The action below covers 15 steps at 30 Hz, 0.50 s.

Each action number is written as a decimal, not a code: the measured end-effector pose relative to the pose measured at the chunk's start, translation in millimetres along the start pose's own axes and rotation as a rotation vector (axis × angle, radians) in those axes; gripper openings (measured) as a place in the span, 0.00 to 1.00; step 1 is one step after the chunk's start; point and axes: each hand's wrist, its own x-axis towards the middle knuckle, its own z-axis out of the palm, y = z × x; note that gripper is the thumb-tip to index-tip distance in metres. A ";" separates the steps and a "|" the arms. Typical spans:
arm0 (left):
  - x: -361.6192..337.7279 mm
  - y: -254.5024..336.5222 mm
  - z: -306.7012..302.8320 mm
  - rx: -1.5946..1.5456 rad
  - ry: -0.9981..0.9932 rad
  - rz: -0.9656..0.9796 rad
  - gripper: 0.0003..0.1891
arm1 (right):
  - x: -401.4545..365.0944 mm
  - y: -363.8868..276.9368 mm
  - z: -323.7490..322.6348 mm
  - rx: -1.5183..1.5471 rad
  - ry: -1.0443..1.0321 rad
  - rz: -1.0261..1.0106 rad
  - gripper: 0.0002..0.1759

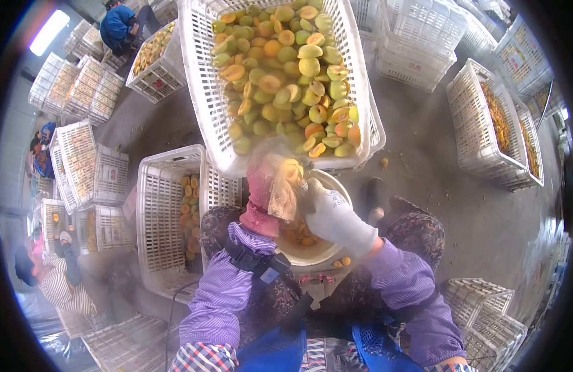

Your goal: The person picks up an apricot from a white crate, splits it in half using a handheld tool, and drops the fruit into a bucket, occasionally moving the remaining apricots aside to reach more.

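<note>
My left hand (271, 195), in a pink glove with a worn tan palm, is closed round a yellow apricot half (290, 171). My right hand (337, 216), in a white glove, is close beside the fruit with its fingers curled together. What those fingers hold, if anything, I cannot make out. Both hands are above a whitish bucket (340, 181) between my knees, with small orange-yellow pieces (299, 235) inside. Just beyond the hands, a white plastic crate (204, 118) is filled with green and orange apricot halves (286, 74).
Left of my knee stands another white crate (159, 229) with apricot halves along one side. Stacked crates (416, 43) and crates of orange fruit (485, 139) stand on the grey floor (410, 136). Other people (120, 28) sit at the left among crates.
</note>
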 end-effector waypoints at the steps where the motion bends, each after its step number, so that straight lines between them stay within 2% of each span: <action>1: -0.3 3.7 1.3 0.104 -0.025 0.046 0.29 | 3.2 8.1 6.6 0.033 -0.023 -0.028 0.21; 3: -1.1 1.8 -3.1 0.388 -0.094 0.200 0.30 | 0.3 14.7 6.5 0.165 -0.086 0.005 0.19; 4: 0.3 -3.3 -9.0 0.566 -0.139 0.310 0.32 | -0.4 -3.7 -13.8 0.261 -0.124 0.065 0.17; 6: 3.4 -10.6 -13.6 0.719 -0.188 0.426 0.33 | 2.0 -14.1 -29.7 0.444 -0.232 0.185 0.15; 7: 4.9 -12.9 -13.5 0.693 -0.189 0.430 0.33 | 3.3 -13.1 -33.6 0.527 -0.304 0.244 0.14; 8: 4.7 -15.1 -12.7 0.547 -0.203 0.338 0.33 | 3.8 -13.5 -37.0 0.610 -0.376 0.304 0.13; 9: 4.8 -13.8 -10.3 0.400 -0.203 0.249 0.33 | 4.1 -17.1 -42.4 0.524 -0.375 0.303 0.13; 11: 4.2 -12.3 -4.4 -0.101 -0.207 -0.085 0.32 | 4.5 -25.5 -51.3 0.354 -0.373 0.297 0.11; 13: 3.7 7.1 7.8 -0.542 -0.114 -0.348 0.31 | -2.2 -14.5 -31.9 0.259 -0.216 0.153 0.11; 14: 2.8 6.2 8.7 -0.567 -0.102 -0.351 0.30 | -6.6 -9.7 -24.3 0.212 -0.137 0.087 0.11; 15: 1.8 5.2 9.5 -0.593 -0.090 -0.354 0.30 | -6.4 -15.1 -28.0 0.325 -0.211 0.180 0.11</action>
